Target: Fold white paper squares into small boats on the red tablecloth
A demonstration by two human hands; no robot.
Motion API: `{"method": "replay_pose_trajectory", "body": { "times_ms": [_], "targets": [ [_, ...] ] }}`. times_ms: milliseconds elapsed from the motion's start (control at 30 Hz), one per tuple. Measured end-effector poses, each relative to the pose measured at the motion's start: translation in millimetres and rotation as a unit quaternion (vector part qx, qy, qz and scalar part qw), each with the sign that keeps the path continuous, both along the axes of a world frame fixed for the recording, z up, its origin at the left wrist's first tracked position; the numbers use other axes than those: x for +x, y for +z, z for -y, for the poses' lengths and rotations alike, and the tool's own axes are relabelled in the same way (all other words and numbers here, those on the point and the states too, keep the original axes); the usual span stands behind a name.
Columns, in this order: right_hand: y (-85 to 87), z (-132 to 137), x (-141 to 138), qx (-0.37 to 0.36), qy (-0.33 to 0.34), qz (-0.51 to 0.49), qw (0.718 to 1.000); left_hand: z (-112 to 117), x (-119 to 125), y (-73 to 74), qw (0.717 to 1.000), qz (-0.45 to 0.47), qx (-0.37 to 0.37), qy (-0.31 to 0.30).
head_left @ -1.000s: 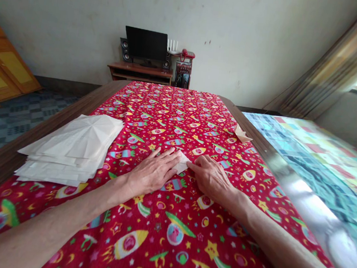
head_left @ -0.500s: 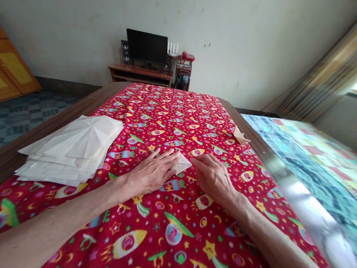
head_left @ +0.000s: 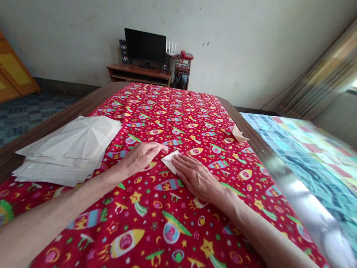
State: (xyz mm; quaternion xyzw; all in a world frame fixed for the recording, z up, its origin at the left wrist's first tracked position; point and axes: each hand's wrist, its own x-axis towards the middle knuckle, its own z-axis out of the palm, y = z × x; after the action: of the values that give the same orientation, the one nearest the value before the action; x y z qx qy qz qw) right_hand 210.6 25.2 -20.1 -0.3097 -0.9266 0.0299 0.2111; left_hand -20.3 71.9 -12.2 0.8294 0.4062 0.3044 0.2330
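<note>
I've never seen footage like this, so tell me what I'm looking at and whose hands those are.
There's no machine: the right hand and left hand belong to whoever wears the head camera, which looks forward and down. The right hand lies flat over part of a small folded paper. The left hand is just beside it, half curled, holding nothing visible. Underneath is a red cloth on a table. A paper stack sits at the left, and a folded piece near the cloth's right edge.
</note>
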Motion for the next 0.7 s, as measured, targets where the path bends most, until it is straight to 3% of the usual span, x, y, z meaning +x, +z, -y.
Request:
{"method": "replay_pose_trajectory", "body": {
  "times_ms": [100,300,700],
  "targets": [
    [0.5,0.5,-1.1,0.004,0.001,-0.003,1.000,-5.4,-8.1,-2.9,0.996,-0.028,0.068,0.042],
    [-1.8,0.4,-1.6,0.007,-0.010,-0.007,1.000,-2.1,-1.0,-18.0,0.987,-0.084,0.128,0.049],
    [-2.7,0.4,-2.6,0.018,-0.018,0.008,1.000,-4.5,7.0,-22.9,0.973,-0.138,0.166,0.077]
  ]
}}
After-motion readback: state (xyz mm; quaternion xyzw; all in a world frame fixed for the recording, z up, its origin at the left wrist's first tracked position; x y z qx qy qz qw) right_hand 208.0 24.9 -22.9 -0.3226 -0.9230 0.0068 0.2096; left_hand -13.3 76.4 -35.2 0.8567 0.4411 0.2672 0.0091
